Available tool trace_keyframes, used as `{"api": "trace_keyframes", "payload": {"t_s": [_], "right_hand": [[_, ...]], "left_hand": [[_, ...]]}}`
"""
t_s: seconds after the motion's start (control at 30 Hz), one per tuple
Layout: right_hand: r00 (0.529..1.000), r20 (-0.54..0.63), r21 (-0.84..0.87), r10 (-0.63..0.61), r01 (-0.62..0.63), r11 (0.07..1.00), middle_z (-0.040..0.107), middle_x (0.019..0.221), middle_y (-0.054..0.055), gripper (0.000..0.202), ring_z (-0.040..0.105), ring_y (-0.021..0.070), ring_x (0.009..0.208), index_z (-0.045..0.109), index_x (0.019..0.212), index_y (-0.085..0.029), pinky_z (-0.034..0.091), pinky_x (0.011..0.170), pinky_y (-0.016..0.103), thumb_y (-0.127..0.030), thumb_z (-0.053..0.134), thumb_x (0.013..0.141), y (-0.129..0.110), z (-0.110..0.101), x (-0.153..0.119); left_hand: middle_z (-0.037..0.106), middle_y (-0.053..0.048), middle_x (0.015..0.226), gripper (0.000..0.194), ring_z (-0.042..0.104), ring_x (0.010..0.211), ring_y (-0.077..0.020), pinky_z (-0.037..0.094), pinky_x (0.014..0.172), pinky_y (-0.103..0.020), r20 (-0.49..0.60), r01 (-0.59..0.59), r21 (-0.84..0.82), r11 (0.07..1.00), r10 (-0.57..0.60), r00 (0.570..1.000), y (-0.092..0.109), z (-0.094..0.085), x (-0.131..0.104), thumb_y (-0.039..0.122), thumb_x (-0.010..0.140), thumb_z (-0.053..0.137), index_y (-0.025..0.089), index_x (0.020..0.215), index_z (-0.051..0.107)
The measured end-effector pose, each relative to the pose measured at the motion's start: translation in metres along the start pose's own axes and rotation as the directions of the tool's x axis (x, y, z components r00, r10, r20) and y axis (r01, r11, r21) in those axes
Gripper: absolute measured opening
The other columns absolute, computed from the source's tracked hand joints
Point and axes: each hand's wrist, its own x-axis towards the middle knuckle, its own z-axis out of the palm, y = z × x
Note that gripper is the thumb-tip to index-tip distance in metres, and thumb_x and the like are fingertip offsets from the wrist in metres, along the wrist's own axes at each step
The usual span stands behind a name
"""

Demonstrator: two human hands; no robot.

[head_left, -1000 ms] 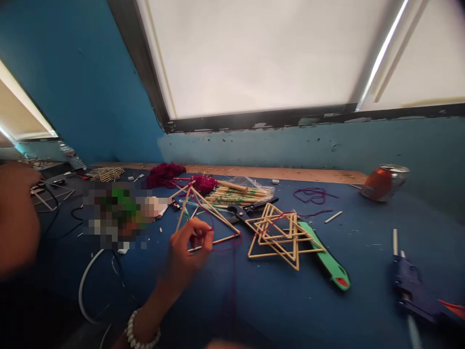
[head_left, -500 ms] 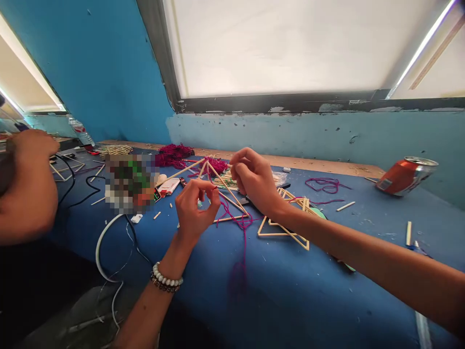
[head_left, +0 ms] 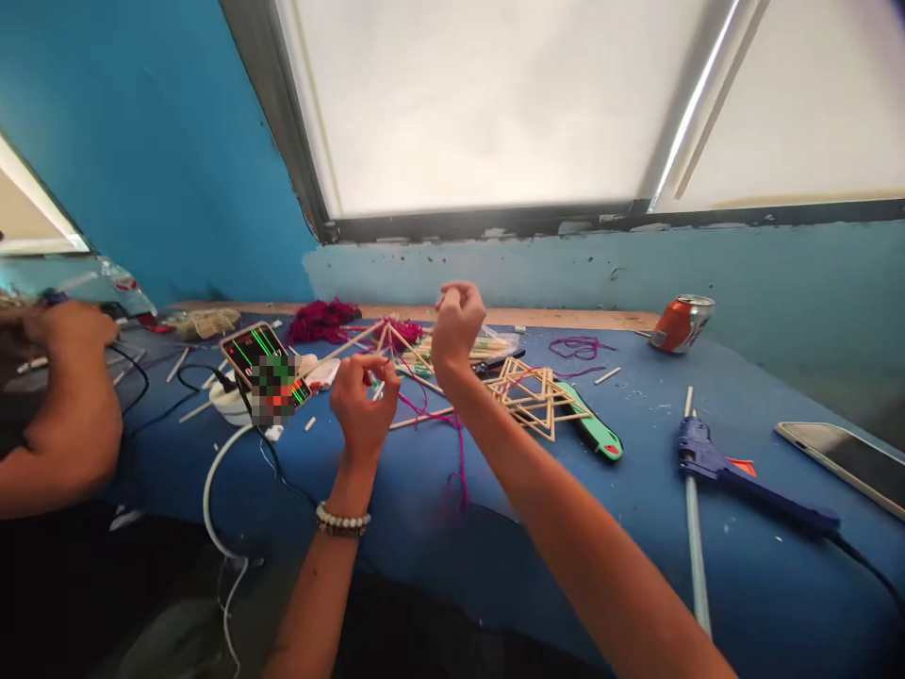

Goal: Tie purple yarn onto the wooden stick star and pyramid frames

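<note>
My left hand (head_left: 364,401) is in front of a wooden stick pyramid frame (head_left: 386,330), its thumb and finger pinched together; what they grip is too small to make out. To the right and a little higher is my right hand (head_left: 458,325), its fingers curled closed, with nothing distinct showing in them. Purple yarn (head_left: 463,462) trails from the frame down over the blue table. Just right of my right forearm lie several flat stick frames (head_left: 530,391), beside a green cutter (head_left: 598,429).
Another person's arm (head_left: 77,396) is at the left, near a phone (head_left: 265,363) and a white cable (head_left: 208,481). A blue glue gun (head_left: 707,453), a second phone (head_left: 848,462) and an orange can (head_left: 682,323) are on the right. Dark red yarn (head_left: 321,321) lies at the back.
The view has turned right, bringing in the glue gun and second phone. My right hand has turned upward with its forearm steeper. My left hand remains pinched near the frame.
</note>
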Motion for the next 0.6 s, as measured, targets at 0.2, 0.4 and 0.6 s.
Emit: {"api": "trace_keyframes", "payload": {"t_s": [0.2, 0.4, 0.6], "right_hand": [[0.979, 0.087, -0.085, -0.187, 0.194, 0.977, 0.059, 0.076, 0.002, 0.019, 0.054, 0.0165, 0.064, 0.055, 0.09, -0.02, 0.042, 0.064, 0.027, -0.012, 0.038, 0.086, 0.019, -0.011, -0.038], [0.88, 0.356, -0.185, -0.314, 0.396, 0.899, 0.07, 0.104, 0.009, 0.017, 0.063, 0.0212, 0.096, 0.066, 0.102, -0.018, 0.044, 0.086, 0.029, -0.018, 0.054, 0.09, 0.038, -0.006, -0.047], [0.848, 0.476, -0.251, -0.234, 0.385, 0.888, 0.076, 0.098, 0.005, 0.025, 0.069, 0.0211, 0.088, 0.068, 0.115, -0.025, 0.04, 0.073, 0.027, -0.026, 0.048, 0.101, 0.037, -0.013, -0.06]], "left_hand": [[0.061, -0.001, 0.079, 0.005, 0.054, 0.082, -0.0205, 0.043, 0.086, -0.038, -0.066, -0.04, 0.051, 0.998, 0.044, 0.997, -0.002, -0.009, 0.007, 0.02, 0.089, 0.061, 0.021, 0.084, 0.059], [0.068, -0.006, 0.104, 0.001, 0.062, 0.104, -0.0216, 0.047, 0.092, -0.037, 0.021, -0.005, -0.024, 1.0, 0.006, 1.0, -0.01, -0.002, 0.008, 0.021, 0.092, 0.06, 0.021, 0.091, 0.06], [0.068, -0.006, 0.116, 0.005, 0.065, 0.107, -0.0173, 0.054, 0.075, -0.026, 0.114, 0.04, -0.061, 0.997, -0.033, 0.993, -0.011, 0.0, 0.001, 0.023, 0.095, 0.056, 0.021, 0.098, 0.06]]}}
